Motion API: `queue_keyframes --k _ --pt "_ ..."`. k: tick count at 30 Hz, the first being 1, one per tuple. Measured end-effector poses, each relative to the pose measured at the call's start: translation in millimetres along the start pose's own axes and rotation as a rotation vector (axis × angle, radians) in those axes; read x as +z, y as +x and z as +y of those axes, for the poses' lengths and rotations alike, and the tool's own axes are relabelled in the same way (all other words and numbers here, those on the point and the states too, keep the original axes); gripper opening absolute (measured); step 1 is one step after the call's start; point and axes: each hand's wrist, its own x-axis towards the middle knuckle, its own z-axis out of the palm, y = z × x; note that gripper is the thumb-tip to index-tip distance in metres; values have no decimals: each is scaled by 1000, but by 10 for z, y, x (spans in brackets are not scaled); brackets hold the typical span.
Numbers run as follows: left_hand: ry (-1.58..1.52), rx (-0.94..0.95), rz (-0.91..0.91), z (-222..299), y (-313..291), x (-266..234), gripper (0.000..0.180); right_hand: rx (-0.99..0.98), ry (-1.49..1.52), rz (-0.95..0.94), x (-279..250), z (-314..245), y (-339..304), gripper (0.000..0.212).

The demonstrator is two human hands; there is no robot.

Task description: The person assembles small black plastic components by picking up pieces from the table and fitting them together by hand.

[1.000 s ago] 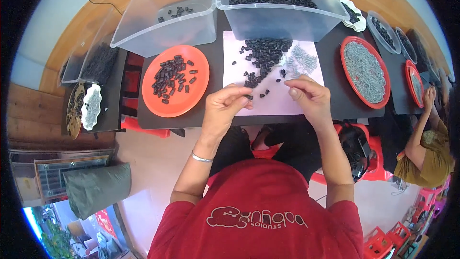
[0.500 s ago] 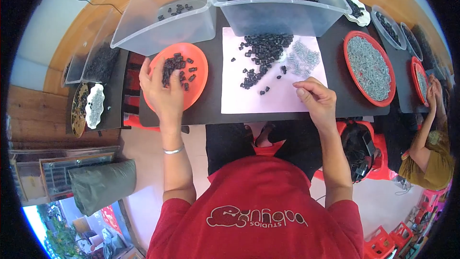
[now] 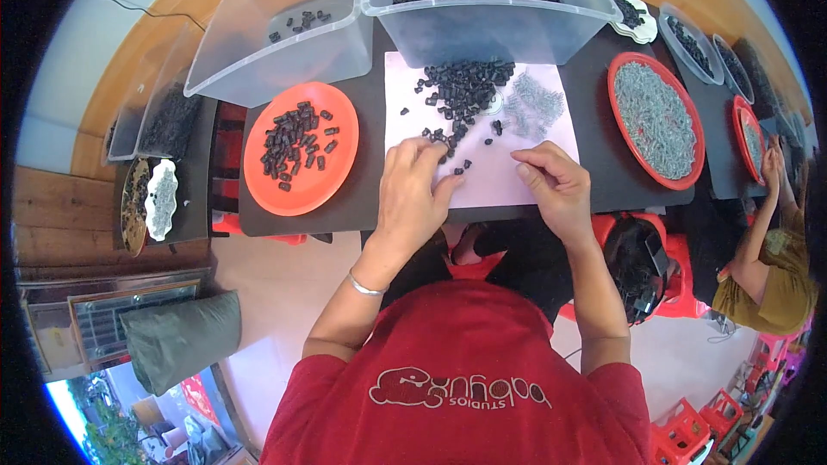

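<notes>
My left hand [image 3: 412, 196] hovers over the left part of a pale pink sheet [image 3: 482, 194], its thumb apart from its fingers. Its fingertips reach the near edge of a pile of small black plastic pieces [image 3: 469, 86], and whether they touch any is hidden. On the sheet's right side my right hand [image 3: 558, 191] is closed, thumb against forefinger; what it pinches, if anything, is too small to name. Small thin metal pins [image 3: 536, 108] lie in a heap beyond it. An orange plate [image 3: 301, 198] to the left holds black pieces, some joined into longer ones.
A clear bin [image 3: 491, 30] full of black pieces stands behind the sheet, beside another bin [image 3: 284, 65] with a few in it. At right is a red tray [image 3: 613, 77] of metal pins. A co-worker's hands [image 3: 773, 164] are at the far right, near another red tray [image 3: 739, 116].
My left hand has left the orange plate and moved right to the black pieces on the sheet. My right hand stays closed in about the same place. The whole view has shifted slightly.
</notes>
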Motion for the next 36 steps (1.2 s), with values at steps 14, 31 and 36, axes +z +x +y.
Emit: queue_keyframes --k 14,31,36 --pt "-53 -70 39 -279 -17 28 33 -432 -788 -278 444 -168 257 39" --pt "-343 -160 -46 -324 -53 -38 36 -382 -794 -58 418 -202 207 25" --pt "-324 -157 21 -256 8 -76 35 -358 -791 -122 374 -215 209 26"
